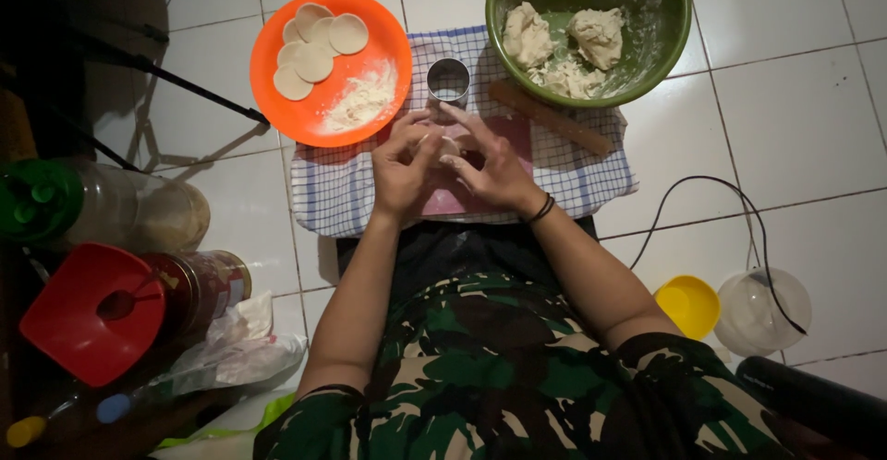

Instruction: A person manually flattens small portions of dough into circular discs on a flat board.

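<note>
Left hand (pixel 402 169): fingers curled together, pinched on a small dough piece (pixel 447 149) at the fingertips.
Right hand (pixel 494 169): fingers closed on the same dough piece from the other side; a dark band sits on the wrist.
Dough piece: pale, held between both hands just above the pink board (pixel 517 137), near the middle of the checked cloth (pixel 591 169).
Checked cloth: spread flat on the tiled floor (pixel 795 118), carrying the board and the tools.
Ring cutter (pixel 448 81): metal, upright, just beyond the fingertips, not touched.
Rolling pin (pixel 550 118): wooden, lying at a slant between the board and the green bowl (pixel 679 26), not touched.
Green bowl: holds three rough dough lumps (pixel 564 40), floured inside.
Orange plate (pixel 388 30): holds a small stack of cut dough rounds (pixel 314 40) and a heap of flour (pixel 365 100).
Step in hand (judgement): shaping one portion by hand; the cutter and the pin are idle.
Next move (judgement): calls for setting the portion flat on the board and freeing one hand for the rolling pin; the sticky dough likely needs flour from the plate.
</note>
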